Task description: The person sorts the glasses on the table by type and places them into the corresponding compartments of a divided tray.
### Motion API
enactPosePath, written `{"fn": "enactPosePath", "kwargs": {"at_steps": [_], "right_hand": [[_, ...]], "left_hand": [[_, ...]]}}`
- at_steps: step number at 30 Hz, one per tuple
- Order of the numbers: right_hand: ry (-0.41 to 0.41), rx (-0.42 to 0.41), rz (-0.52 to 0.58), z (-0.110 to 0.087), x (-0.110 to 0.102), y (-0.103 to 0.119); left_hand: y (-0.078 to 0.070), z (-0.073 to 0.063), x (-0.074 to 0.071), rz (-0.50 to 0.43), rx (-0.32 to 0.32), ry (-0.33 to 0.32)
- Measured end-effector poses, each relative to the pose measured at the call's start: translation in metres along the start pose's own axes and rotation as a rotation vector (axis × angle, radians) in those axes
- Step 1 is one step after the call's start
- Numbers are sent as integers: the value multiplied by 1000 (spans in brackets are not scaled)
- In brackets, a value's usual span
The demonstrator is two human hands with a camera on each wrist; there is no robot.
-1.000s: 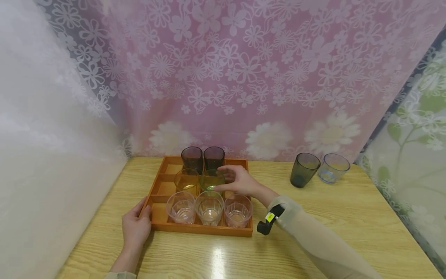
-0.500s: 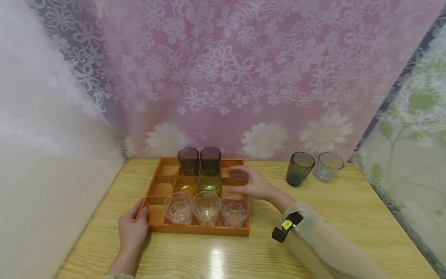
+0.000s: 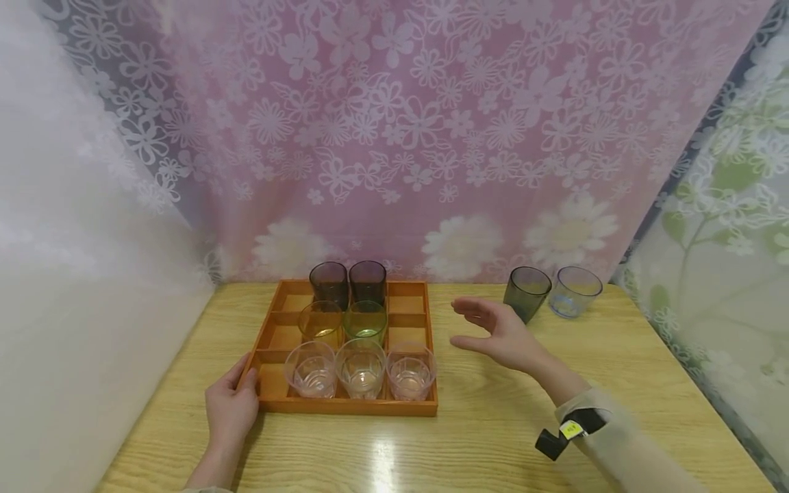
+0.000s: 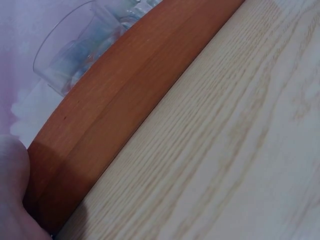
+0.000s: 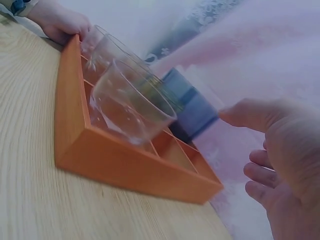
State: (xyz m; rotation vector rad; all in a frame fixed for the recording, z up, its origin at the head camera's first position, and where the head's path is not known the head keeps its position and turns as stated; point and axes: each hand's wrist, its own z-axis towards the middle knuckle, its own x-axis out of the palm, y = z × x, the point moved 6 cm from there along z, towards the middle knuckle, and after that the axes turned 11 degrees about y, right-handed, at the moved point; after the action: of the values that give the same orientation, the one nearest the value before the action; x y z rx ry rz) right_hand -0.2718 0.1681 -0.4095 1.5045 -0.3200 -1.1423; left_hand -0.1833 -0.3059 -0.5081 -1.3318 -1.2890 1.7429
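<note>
A wooden tray with compartments (image 3: 345, 407) lies on the table. My left hand (image 3: 231, 409) grips its front left corner, thumb over the rim. In the front row stand two clear glasses (image 3: 361, 375) and a pinkish one (image 3: 409, 378). Behind them are an amber glass (image 3: 317, 318) and a green glass (image 3: 365, 320), then two dark purple glasses (image 3: 368, 282) at the back. My right hand (image 3: 505, 337) is held in the air right of the tray, thumb and fingers apart with nothing between them. It overlaps the base of a dark grey glass (image 3: 528, 286).
A bluish clear glass (image 3: 574, 294) stands beside the grey one at the table's back right. Bare compartments show along the tray's left column and at its right back. A pink floral curtain (image 3: 394, 205) hangs behind the table (image 3: 493, 424).
My right hand has let go of the green glass in the tray's middle row and moved right toward the dark grey glass. The left hand stays at the tray's corner.
</note>
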Motion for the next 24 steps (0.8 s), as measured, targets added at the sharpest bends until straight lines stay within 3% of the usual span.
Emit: {"fn": "enactPosePath", "kwargs": {"at_steps": [6,14,24], "right_hand": [[-55,3,-33,-29,-17,-7],[-117,88,-49,-63,-33,-20],[-288,212,-156,-92,-59,-34]], "left_hand": [[1,0,0,6,-10,-2],[1,0,1,0,-8,3],[0,1,1,9,11,-8]]}}
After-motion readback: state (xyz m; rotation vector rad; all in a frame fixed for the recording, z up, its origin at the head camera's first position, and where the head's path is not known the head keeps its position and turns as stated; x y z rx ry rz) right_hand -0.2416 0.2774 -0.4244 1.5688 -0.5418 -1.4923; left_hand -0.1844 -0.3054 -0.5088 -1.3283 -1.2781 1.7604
